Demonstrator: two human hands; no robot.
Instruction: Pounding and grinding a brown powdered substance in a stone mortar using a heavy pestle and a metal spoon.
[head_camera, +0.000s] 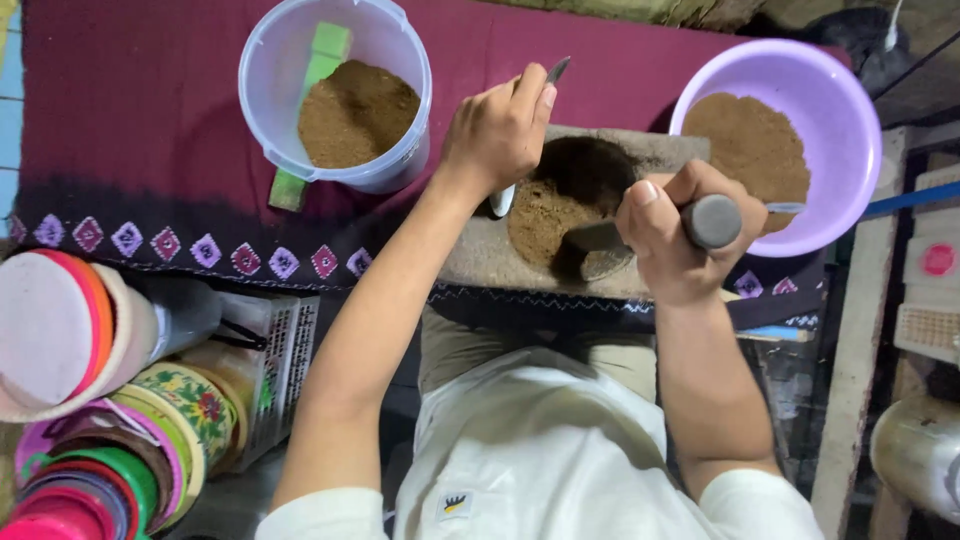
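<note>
Head cam, looking straight down at person's lap & work area. Left hand (497, 130) closed around a thin metal tool (557, 70), its tip sticking up past the fingers; what sits under the palm can't be made out. A small white bit (501, 200) shows just below that hand. Right hand (668, 232) gripping a dark grey cylindrical handle (712, 221), fist tight, w/ the tool's dark blade end (592, 237) down in the powder. Both hands over a grey stone slab (480, 255) w/ a round hollow holding brown powder (545, 218); slab lies on a maroon cloth (140, 110) w/ a pink diamond pattern along its dark border, spread over the tabletop.

Left of the slab: clear plastic bucket (262, 60) w/ more brown powder, a green stick (318, 66) leaning inside & poking out below it. Right of slab: lilac plastic bowl (850, 130) also w/ brown powder, touching or just beside the right hand; a thin metal piece (785, 208) lies at its near rim.

Lower left, off the cloth: stack of colourful round lids or tins (90, 420), one floral, beside a white plastic crate (285, 345). Person wears a white top (540, 450).
</note>
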